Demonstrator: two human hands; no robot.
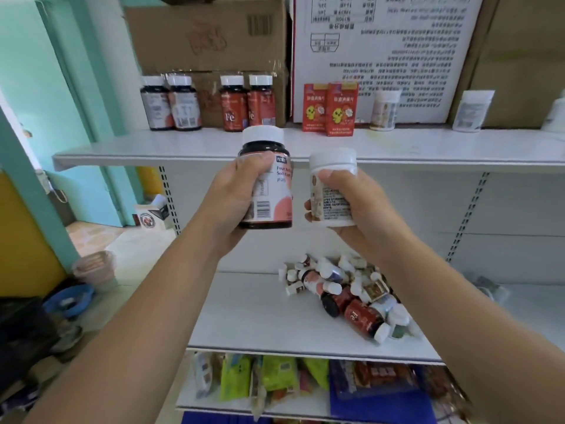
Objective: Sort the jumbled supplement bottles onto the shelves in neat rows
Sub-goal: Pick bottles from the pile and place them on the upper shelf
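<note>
L grip (235, 191) round dark bottle (270, 185), R grip (351, 197) round white bottle (331, 191)

The dark bottle (269, 185) is showing "Four", "Soft"; the upright red bottle (233, 107), eleven o'clock, and the lying red bottle (363, 319), five o'clock, are showing "Fe"

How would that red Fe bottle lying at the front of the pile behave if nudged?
The red Fe bottle lies on its side and is round, so it would probably roll. It touches the pile, so neighbours might shift too. It looks rigid.
</note>
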